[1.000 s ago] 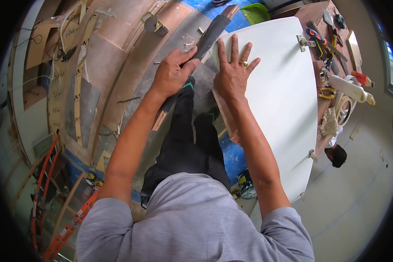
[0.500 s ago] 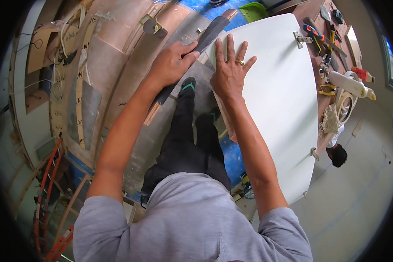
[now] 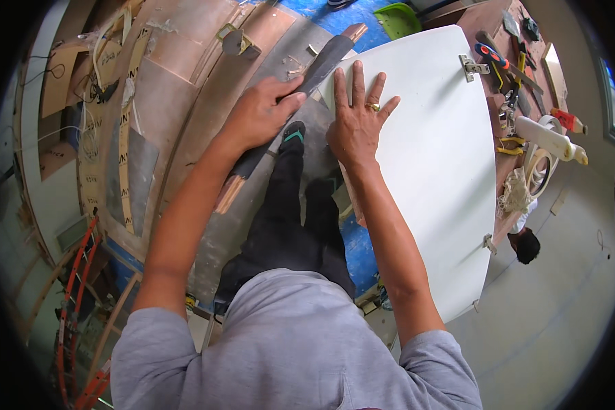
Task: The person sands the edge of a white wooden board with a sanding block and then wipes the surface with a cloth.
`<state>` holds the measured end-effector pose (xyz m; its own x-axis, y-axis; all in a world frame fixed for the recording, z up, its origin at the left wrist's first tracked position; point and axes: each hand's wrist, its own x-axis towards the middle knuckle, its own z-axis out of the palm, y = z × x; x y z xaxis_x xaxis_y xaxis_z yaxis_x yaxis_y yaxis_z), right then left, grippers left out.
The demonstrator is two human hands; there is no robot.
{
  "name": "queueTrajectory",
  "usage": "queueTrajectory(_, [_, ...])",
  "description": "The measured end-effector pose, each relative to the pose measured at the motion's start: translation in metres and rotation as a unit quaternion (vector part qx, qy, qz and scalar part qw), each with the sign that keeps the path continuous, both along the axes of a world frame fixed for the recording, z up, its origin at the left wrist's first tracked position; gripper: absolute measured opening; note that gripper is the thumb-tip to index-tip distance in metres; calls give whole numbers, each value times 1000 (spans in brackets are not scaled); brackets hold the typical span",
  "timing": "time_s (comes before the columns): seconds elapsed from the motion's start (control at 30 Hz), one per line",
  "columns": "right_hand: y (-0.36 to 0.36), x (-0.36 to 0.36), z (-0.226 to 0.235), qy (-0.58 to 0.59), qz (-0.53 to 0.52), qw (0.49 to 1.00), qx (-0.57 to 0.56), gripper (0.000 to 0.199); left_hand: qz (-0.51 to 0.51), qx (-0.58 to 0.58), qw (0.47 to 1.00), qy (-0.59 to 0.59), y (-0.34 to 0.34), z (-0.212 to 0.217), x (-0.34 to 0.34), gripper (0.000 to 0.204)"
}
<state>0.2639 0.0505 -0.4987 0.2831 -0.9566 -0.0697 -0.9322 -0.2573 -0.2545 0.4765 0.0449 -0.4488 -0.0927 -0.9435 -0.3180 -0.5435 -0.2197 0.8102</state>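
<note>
My left hand [image 3: 261, 115] is closed around a sanding block [image 3: 326, 63], a long wooden strip wrapped in dark sandpaper, with bare wood showing at both ends. The block lies slantwise along the left edge of a white door panel [image 3: 437, 171]. Pressed flat on the panel near that edge is my right hand [image 3: 357, 130], fingers spread, a ring on one of them. Metal hinges [image 3: 473, 68] are fixed along the panel's right edge. The contact between sandpaper and panel edge is partly hidden by the block.
Right of the panel, a wooden bench [image 3: 475, 20] carries a handsaw [image 3: 492, 55], pliers [image 3: 511, 145], a white tube [image 3: 543, 137] and tape rolls. Wooden boards [image 3: 164, 96] lie on the left. A green dustpan [image 3: 398, 20] is at the back. A person [image 3: 525, 242] is at far right.
My left hand and the sanding block have slid a little toward me and to the left along the panel edge. My right hand stays flat on the panel.
</note>
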Motion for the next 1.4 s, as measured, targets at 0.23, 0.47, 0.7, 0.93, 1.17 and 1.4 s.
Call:
queueTrajectory(0.23, [0,4,7,-13,4,1000,12,89,70,-4,997,19,-36,-109,12,51])
queueTrajectory(0.47, [1,-3,3,8,3,1000,29,87,341,80,876,331,47,-31,-60,48])
queueTrajectory(0.7, [0,-14,5,-21,79,996,32,79,381,-45,885,264,31,-58,-99,45])
queueTrajectory(0.93, [3,-11,6,-13,93,995,25,78,321,139,864,364,-11,-115,-26,38])
queueTrajectory(1.17, [6,-12,2,14,77,997,30,104,73,166,915,360,-14,-58,32,47])
queueTrajectory(1.4, [3,-11,5,-11,73,997,33,107,-49,186,931,311,-42,-63,39,48])
